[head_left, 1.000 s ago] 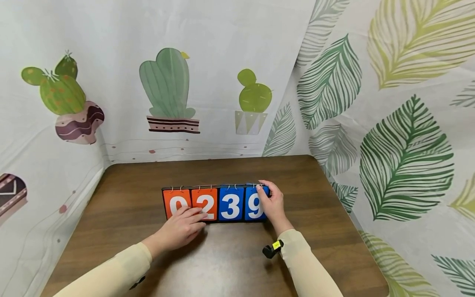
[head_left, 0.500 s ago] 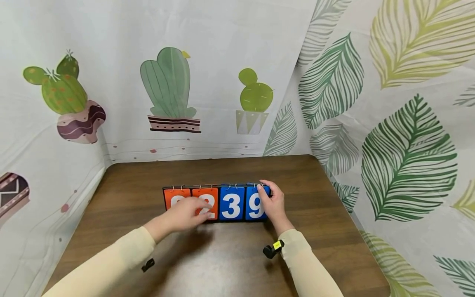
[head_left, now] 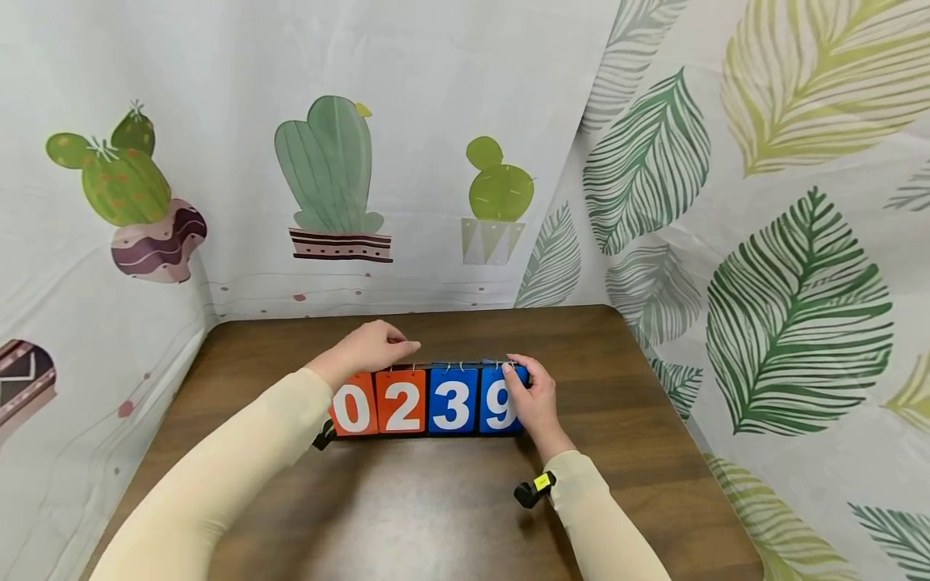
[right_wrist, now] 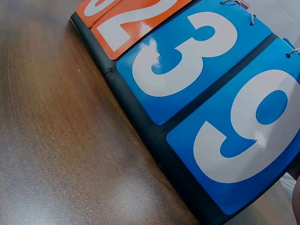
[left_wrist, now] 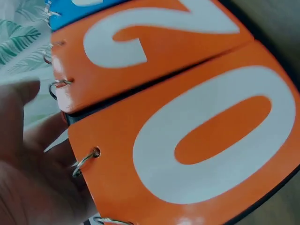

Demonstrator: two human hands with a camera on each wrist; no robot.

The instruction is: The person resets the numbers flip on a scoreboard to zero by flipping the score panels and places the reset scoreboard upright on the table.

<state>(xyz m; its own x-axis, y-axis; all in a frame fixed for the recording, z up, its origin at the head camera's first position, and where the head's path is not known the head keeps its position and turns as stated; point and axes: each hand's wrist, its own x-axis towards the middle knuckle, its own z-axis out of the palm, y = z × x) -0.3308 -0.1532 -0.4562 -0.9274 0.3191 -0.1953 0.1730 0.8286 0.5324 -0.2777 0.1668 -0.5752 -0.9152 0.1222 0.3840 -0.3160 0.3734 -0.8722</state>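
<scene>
A flip scoreboard (head_left: 427, 434) stands on the table, showing two orange cards, 0 and 2, then two blue cards, 3 and 9. My right hand (head_left: 536, 399) grips its right end, thumb on the front near the top of the 9 card (right_wrist: 253, 136) and fingers over the top edge. Above the orange half is my left hand (head_left: 366, 352). In the left wrist view, its thumb (left_wrist: 29, 91) is apart from the rings, and its other fingers reach past the top edge, partly hidden behind the 0 card (left_wrist: 117, 154).
The brown wooden table (head_left: 450, 508) extends on all sides of the scoreboard. Behind it hangs a white cloth (head_left: 429, 73) with printed cacti, and a leaf-print cloth (head_left: 654, 452) borders the right side. Each sleeve carries a small black wrist device (head_left: 534, 489).
My left hand has risen from the front of the orange cards to above the board's top edge. My right hand keeps its hold, and the digits shown are the same.
</scene>
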